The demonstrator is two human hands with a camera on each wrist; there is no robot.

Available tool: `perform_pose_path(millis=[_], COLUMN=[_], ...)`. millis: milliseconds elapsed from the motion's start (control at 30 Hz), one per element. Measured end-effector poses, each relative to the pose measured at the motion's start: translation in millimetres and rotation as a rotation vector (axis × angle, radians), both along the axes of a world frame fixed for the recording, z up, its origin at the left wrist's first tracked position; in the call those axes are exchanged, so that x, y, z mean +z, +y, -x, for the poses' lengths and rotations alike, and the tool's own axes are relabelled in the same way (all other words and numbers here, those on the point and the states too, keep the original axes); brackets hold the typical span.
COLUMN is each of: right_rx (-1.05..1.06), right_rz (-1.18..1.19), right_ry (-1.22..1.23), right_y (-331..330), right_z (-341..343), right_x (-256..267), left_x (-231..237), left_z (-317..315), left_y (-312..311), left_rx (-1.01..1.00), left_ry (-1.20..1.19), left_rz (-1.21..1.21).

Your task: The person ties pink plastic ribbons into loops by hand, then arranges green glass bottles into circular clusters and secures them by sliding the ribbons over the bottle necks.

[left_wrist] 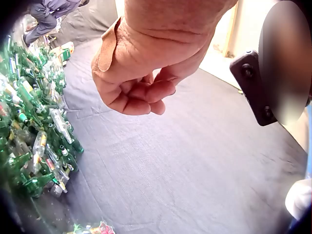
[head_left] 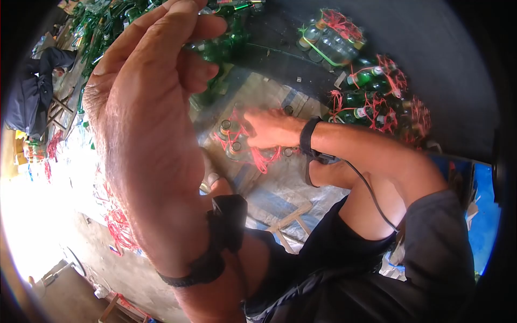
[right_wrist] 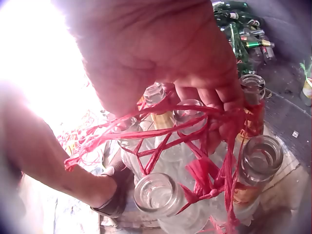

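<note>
Bound with red string (right_wrist: pixel 222 187), a bundle of clear glass bottles (right_wrist: pixel 157 195) stands upright, several mouths facing up in the right wrist view. My right hand (head_left: pixel 272 128) (right_wrist: pixel 161 58) is over the bundle, its fingers hooked under strands of the string among the bottle necks. In the head view the bottles (head_left: pixel 235 149) lie partly beneath that hand, which is slightly blurred. My left hand (head_left: pixel 145 124) (left_wrist: pixel 151 58) is raised close to the head camera, away from the bundle, its fingers loosely bent around nothing.
Tied bundles of clear bottles (head_left: pixel 331 46) and green bottles (head_left: pixel 371 102) lie on the dark sheet (head_left: pixel 425 64). A large heap of loose green bottles (left_wrist: pixel 34 122) is beyond. A seated person (head_left: pixel 27 97) is at the far left. Red string (head_left: pixel 121 229) lies on the floor.
</note>
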State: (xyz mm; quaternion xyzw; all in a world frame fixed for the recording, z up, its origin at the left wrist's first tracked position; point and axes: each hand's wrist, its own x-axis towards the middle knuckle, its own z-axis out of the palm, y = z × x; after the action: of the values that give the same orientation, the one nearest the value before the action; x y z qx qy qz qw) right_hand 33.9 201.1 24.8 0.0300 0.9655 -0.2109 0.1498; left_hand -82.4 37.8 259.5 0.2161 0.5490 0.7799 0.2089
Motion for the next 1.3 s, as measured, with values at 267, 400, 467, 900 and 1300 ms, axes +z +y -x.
perform_pose_path(millis=[267, 400, 467, 900, 1300], right_rx=[0.015, 0.015, -0.032, -0.276, -0.413], right_rz=[-0.058, -0.08, -0.066, -0.195, -0.346], right_ry=[-0.09, -0.098, -0.148, -0.157, -0.029], right_y=[6.9, 16.3, 23.0, 140.1, 227.6], right_z=[17.1, 23.1, 24.5, 45.4, 42.1], right_x=[11.6, 13.8, 25.9, 67.8, 59.7], left_x=[5.8, -2.4, 3.5, -8.8, -23.1], left_z=[-6.7, 16.1, 1.9, 17.9, 26.8], left_y=[7.8, 15.1, 15.9, 42.6, 73.9], left_rx=[0.011, 0.067, 0.036, 0.177, 0.122], left_ry=[-0.024, -0.056, -0.05, -0.056, -0.085], left_rz=[0.01, 0.032, -0.013, 0.114, 0.149])
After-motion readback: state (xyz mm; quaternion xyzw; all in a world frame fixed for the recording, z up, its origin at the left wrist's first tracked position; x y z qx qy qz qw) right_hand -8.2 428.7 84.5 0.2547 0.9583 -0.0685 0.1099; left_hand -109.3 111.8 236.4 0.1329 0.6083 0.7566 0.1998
